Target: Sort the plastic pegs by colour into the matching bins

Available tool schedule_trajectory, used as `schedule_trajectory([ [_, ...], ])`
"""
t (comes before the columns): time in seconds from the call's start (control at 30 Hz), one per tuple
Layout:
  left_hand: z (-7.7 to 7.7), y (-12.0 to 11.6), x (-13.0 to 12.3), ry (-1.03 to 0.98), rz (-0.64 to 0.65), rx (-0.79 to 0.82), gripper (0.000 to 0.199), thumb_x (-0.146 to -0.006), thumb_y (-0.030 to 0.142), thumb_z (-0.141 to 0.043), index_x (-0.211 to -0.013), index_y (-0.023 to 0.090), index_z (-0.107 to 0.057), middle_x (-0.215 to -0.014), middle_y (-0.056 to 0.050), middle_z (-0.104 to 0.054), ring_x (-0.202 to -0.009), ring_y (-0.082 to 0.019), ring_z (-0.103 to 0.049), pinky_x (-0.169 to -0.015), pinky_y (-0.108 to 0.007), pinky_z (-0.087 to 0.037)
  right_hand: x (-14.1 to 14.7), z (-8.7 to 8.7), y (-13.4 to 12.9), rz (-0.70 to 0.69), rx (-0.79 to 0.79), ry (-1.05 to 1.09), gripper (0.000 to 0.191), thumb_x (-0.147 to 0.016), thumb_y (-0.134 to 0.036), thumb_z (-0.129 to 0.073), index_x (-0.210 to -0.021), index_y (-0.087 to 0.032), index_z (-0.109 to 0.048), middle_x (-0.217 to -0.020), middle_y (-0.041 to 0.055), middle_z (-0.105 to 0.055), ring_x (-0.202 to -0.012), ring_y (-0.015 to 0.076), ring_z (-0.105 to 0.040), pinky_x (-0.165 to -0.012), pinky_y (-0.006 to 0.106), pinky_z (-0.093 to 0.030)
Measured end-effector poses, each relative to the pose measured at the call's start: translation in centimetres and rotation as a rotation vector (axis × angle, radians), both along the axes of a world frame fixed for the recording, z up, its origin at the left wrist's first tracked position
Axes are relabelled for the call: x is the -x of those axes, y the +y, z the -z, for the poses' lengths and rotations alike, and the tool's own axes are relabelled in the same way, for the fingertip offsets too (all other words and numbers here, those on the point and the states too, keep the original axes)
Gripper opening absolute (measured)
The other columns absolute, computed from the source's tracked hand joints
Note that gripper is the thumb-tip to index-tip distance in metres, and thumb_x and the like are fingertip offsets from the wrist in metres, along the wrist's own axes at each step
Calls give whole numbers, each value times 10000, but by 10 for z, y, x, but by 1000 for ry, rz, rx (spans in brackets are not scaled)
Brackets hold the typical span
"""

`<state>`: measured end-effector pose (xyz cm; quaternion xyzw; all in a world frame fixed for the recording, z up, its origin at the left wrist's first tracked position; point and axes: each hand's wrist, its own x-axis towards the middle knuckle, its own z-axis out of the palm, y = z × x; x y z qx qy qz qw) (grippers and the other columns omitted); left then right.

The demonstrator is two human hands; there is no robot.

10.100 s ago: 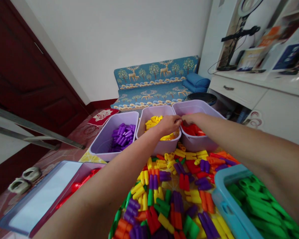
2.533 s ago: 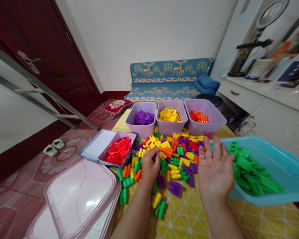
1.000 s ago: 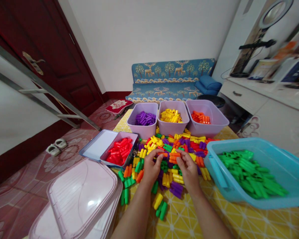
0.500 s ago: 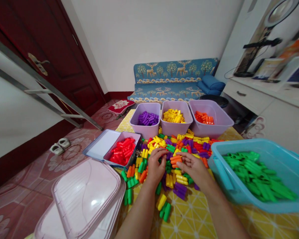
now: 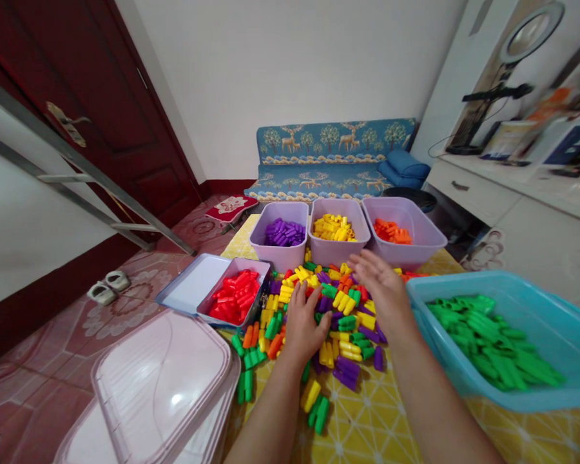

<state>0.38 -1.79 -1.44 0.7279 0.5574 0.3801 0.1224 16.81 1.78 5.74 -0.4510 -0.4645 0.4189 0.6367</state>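
A heap of plastic tube-shaped building pieces (image 5: pixel 345 348) in yellow, green, purple, orange and red covers the middle of the table. Over its near-left part rests my left hand (image 5: pixel 305 322), fingers spread, touching or just above the pieces, with nothing in its grip. My right hand (image 5: pixel 381 290) is raised at the heap's right side, fingers stretched toward the lilac bins and slightly blurred; I see nothing in it. Behind the heap stand a lilac bin of purple pieces (image 5: pixel 284 233), one of yellow pieces (image 5: pixel 333 229) and one of orange pieces (image 5: pixel 392 232).
On the right stands a turquoise tub (image 5: pixel 430 341) with green pieces. At left are an open tin (image 5: pixel 186 283) with red pieces and stacked clear lids (image 5: pixel 159 380). A patterned sofa (image 5: pixel 328 180), a metal ladder (image 5: pixel 91 174) and a white dresser (image 5: pixel 502 193) lie beyond.
My right hand has moved up and away from the heap; the orange pieces it held no longer show in it. My left hand's fingers have spread. The view has shifted slightly.
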Motion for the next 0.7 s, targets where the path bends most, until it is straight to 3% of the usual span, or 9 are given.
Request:
schedule_trajectory([
  [0.13, 0, 1, -2, 81, 4, 47, 640, -753, 292, -620, -1367, 224, -451, -1465, -115, -368, -1363, -309, -305, -1113, -495, -291, -1, 48, -9, 18, 89, -730, 509, -708, -258, -638, -1203, -154, -583, -1250, 156, -601, -1194, 305, -529, -1045, 510, -367],
  [0.23, -2, 2, -3, 97, 25, 62, 649, -736, 274, -617, -1363, 237, -453, -1434, -90, -418, -1335, -304, -336, -1113, -491, -286, 3, 64, -17, -6, 35, -980, 565, -707, -196, -598, -1269, -153, -560, -1303, 127, -572, -1291, 298, -422, -1090, 480, -322],
  [0.33, -6, 2, -2, 89, 54, 65, 682, -733, 246, -610, -1388, 262, -420, -1384, -74, -479, -1316, -302, -351, -1110, -489, -281, 9, 63, -22, -65, -18, -1003, 566, -705, -124, -539, -1266, -192, -571, -1290, 82, -588, -1272, 265, -442, -1092, 465, -321],
  [0.47, -10, 3, -2, 24, 86, 31, 655, -736, 191, -611, -1362, 299, -453, -1272, -61, -566, -1228, -279, -437, -1057, -460, -343, 12, 60, -27, -117, -66, -841, 458, -733, -143, -534, -1179, -212, -608, -1188, 66, -643, -1121, 224, -564, -1025, 431, -399],
  [0.57, -9, 5, -2, -56, 78, 6, 507, -761, 173, -611, -1250, 295, -567, -1158, -53, -624, -1124, -247, -516, -987, -421, -406, 11, 65, -32, -158, -111, -749, 304, -784, -213, -554, -1073, -212, -645, -1129, 68, -658, -1093, 220, -576, -997, 415, -424],
  [0.7, -6, 8, -2, -189, 49, -17, 277, -824, 190, -586, -1080, 261, -667, -1027, -41, -680, -1002, -206, -588, -919, -379, -454, 12, 74, -37, -114, -127, -688, 292, -808, -257, -565, -1088, -206, -632, -1139, 84, -647, -1105, 230, -570, -1002, 429, -418],
])
